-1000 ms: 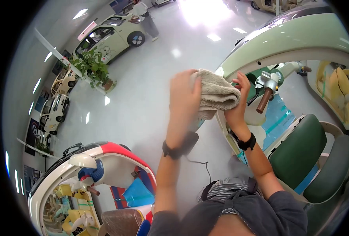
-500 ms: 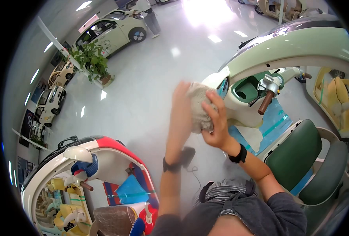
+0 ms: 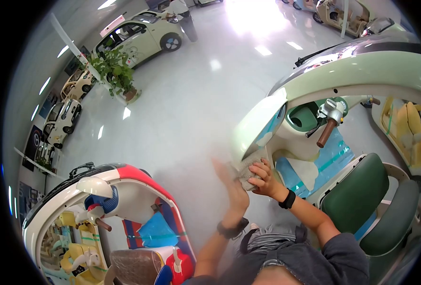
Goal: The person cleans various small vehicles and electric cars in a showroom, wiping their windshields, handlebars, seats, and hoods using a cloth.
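Observation:
A crumpled grey cloth (image 3: 251, 174) is gripped in my right hand (image 3: 266, 179), whose fingers curl over its right side. My left hand (image 3: 234, 190) is beside the cloth on the left, smeared by motion, with its fingers stretched out upward. Whether its palm touches the cloth I cannot tell. Just above both hands is the pale green front fender (image 3: 258, 123) of a small vehicle; the cloth is close to its lower tip, and contact between them is unclear.
On my right, the pale green vehicle has a brown-gripped handlebar (image 3: 327, 133), a green seat (image 3: 357, 190) and blue film (image 3: 331, 152) on its floor. A red and white vehicle (image 3: 139, 178) stands at lower left. Farther off are a potted plant (image 3: 118, 73), a parked car (image 3: 144, 40) and a person (image 3: 184, 21).
Both hands have moved down toward my body with the cloth, which looks more bunched up. The pale green fender they partly covered now shows. My left fingers have swung away from the cloth's top.

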Demonstrator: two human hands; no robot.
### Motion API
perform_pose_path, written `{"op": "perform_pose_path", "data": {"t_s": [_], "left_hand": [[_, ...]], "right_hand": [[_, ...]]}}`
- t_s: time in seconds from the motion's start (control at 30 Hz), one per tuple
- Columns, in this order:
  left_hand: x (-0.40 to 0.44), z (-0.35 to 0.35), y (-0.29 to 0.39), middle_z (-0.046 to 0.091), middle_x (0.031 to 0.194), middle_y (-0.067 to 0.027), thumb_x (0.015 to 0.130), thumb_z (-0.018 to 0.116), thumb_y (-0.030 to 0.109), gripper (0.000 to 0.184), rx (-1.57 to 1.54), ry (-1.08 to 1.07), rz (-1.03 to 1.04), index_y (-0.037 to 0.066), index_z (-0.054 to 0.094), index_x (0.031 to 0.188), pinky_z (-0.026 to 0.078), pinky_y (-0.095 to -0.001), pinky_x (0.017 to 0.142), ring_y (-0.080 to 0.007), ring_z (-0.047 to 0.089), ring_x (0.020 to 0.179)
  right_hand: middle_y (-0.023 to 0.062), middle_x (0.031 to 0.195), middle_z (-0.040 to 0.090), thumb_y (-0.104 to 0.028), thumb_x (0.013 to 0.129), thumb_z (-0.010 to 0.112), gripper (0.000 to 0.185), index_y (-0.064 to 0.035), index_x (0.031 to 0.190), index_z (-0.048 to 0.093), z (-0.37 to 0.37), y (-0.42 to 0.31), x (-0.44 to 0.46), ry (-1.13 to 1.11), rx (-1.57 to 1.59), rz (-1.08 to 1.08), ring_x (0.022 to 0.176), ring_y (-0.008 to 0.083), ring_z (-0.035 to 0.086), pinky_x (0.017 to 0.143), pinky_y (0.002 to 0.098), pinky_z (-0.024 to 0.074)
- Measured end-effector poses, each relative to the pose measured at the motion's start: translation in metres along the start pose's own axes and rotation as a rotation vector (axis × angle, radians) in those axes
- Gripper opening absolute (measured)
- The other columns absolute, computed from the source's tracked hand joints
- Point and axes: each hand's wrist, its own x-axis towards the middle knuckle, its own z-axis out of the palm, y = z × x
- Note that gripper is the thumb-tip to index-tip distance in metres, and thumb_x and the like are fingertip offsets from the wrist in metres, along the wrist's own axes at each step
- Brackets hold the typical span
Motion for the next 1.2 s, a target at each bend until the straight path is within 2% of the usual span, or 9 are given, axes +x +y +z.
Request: {"op": "perform_pose_path", "data": {"t_s": [0.07, 0.17, 0.27, 0.37, 0.57, 0.83, 0.9, 1.03, 1.2], "left_hand": [[0.002, 0.009, 0.006, 0.000, 0.145, -0.0233, 0.087, 0.029, 0.007, 0.058, -0.049, 0.051, 0.020, -0.005, 0.003, 0.138, 0.007, -0.0416, 0.108, -0.0358, 0.003, 0.135], [0.021, 0.014, 0.019, -0.001, 0.147, -0.0163, 0.093, 0.032, 0.022, 0.056, -0.065, 0.073, 0.260, 0.006, 0.007, 0.141, 0.013, -0.0424, 0.107, -0.0335, 0.004, 0.135], [0.042, 0.007, 0.049, 0.004, 0.145, -0.0210, 0.091, 0.037, 0.018, 0.057, 0.136, -0.033, 0.338, 0.007, 0.011, 0.141, 0.014, -0.0458, 0.106, -0.0376, 0.009, 0.133], [0.074, -0.005, 0.083, 0.013, 0.140, -0.0284, 0.086, 0.043, 0.010, 0.056, 0.243, -0.266, 0.282, -0.001, 0.020, 0.137, 0.019, -0.0464, 0.103, -0.0423, 0.019, 0.127], [0.129, -0.007, 0.104, 0.021, 0.138, -0.0266, 0.088, 0.048, 0.021, 0.059, 0.285, -0.581, 0.169, 0.002, 0.022, 0.137, 0.027, -0.0444, 0.100, -0.0421, 0.030, 0.123], [0.189, 0.033, 0.096, 0.024, 0.136, -0.0301, 0.088, 0.046, 0.033, 0.063, 0.163, -0.928, -0.021, 0.006, 0.021, 0.139, 0.022, -0.0437, 0.104, -0.0430, 0.024, 0.127], [0.192, 0.043, 0.090, 0.024, 0.135, -0.0319, 0.088, 0.045, 0.038, 0.063, 0.158, -0.954, 0.032, 0.008, 0.021, 0.139, 0.021, -0.0457, 0.104, -0.0449, 0.022, 0.127], [0.200, 0.070, 0.077, 0.019, 0.137, -0.0326, 0.087, 0.045, 0.039, 0.063, 0.245, -0.977, 0.189, 0.007, 0.024, 0.137, 0.014, -0.0473, 0.107, -0.0454, 0.017, 0.129], [0.177, 0.076, 0.095, 0.028, 0.136, -0.0252, 0.083, 0.052, 0.026, 0.053, 0.483, -0.838, 0.437, 0.004, 0.039, 0.129, 0.020, -0.0476, 0.106, -0.0409, 0.020, 0.130]], "right_hand": [[0.0108, 0.118, 0.046, -0.014, 0.066, 0.069, 0.044, -0.0191, 0.101, 0.043, -0.002, 0.004, 0.005, 0.027, 0.041, 0.030, 0.111, 0.0304, 0.044, 0.098, 0.0504, 0.0312], [0.0112, 0.116, 0.048, -0.011, 0.065, 0.068, 0.039, -0.0169, 0.096, 0.046, -0.017, 0.005, 0.034, 0.130, 0.100, 0.080, 0.106, 0.0292, 0.047, 0.094, 0.0483, 0.0350], [0.0137, 0.114, 0.047, -0.016, 0.065, 0.070, 0.038, -0.0156, 0.095, 0.046, -0.024, 0.017, 0.060, 0.253, 0.086, 0.076, 0.102, 0.0309, 0.048, 0.091, 0.0471, 0.0366], [0.0136, 0.111, 0.048, -0.024, 0.068, 0.070, 0.035, -0.0155, 0.093, 0.046, -0.030, 0.033, 0.087, 0.363, 0.090, 0.104, 0.099, 0.0316, 0.049, 0.087, 0.0459, 0.0387], [0.0111, 0.110, 0.048, -0.030, 0.072, 0.069, 0.035, -0.0157, 0.093, 0.045, -0.044, 0.067, 0.109, 0.333, 0.072, 0.119, 0.099, 0.0294, 0.049, 0.086, 0.0452, 0.0394], [0.0135, 0.119, 0.039, -0.027, 0.073, 0.072, 0.053, -0.0131, 0.107, 0.034, -0.041, 0.106, 0.095, 0.431, 0.067, 0.173, 0.109, 0.0315, 0.043, 0.093, 0.0491, 0.0379], [0.0147, 0.122, 0.034, -0.035, 0.073, 0.071, 0.056, -0.0140, 0.109, 0.033, -0.036, 0.110, 0.089, 0.480, 0.054, 0.218, 0.110, 0.0309, 0.042, 0.093, 0.0482, 0.0370], [0.0167, 0.122, 0.036, -0.027, 0.073, 0.070, 0.055, -0.0098, 0.110, 0.034, -0.008, 0.078, 0.087, 0.755, 0.046, 0.582, 0.110, 0.0321, 0.041, 0.093, 0.0461, 0.0367], [0.0172, 0.122, 0.037, -0.026, 0.073, 0.070, 0.054, -0.0089, 0.110, 0.035, 0.003, 0.045, 0.076, 0.703, 0.013, 0.529, 0.110, 0.0322, 0.041, 0.092, 0.0456, 0.0367]]}}
